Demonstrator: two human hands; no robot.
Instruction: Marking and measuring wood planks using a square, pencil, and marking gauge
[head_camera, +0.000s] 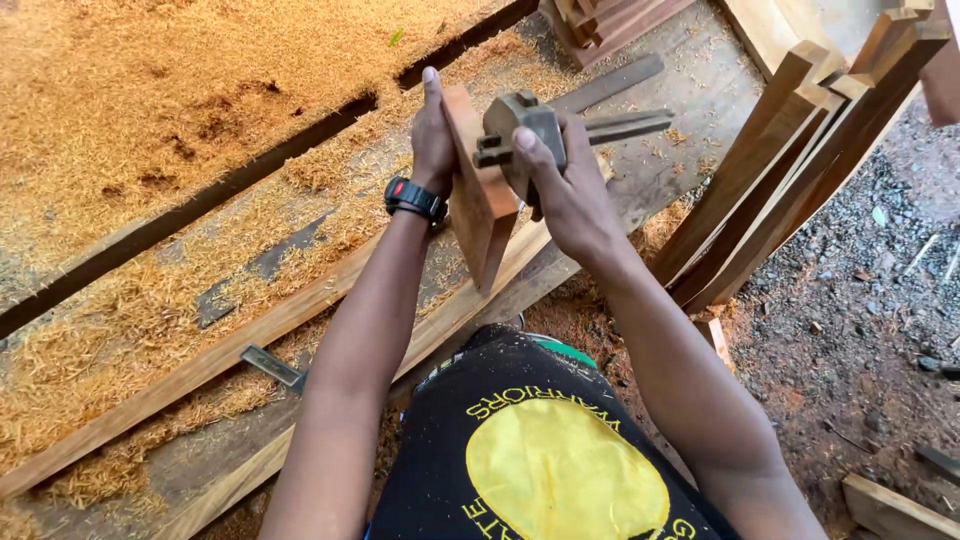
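Wood block (482, 205), reddish-brown, short and thick, held on end at upper centre of the frame, lower corner resting on a long pale plank (250, 335). Left hand (432, 140) grips its far face, fingers pressed together and wrapped over the top edge; a black wristwatch (415, 198) sits on that wrist. Right hand (570, 190) holds a dark wooden marking gauge (525, 135) against the block's near face, fingers closed around its head, stem projecting toward upper right. Block looks stiff, dense and fairly heavy, with rough-sawn faces unlikely to slip; best held by the broad sides. Desk (640, 175) of grey, worn boards, heaped with wood shavings (150, 110) at upper left. Metal square (272, 366) lies at lower left. Leaning timber lengths (790, 160) stand at right above gravel ground (860, 290); setting appears outdoors.
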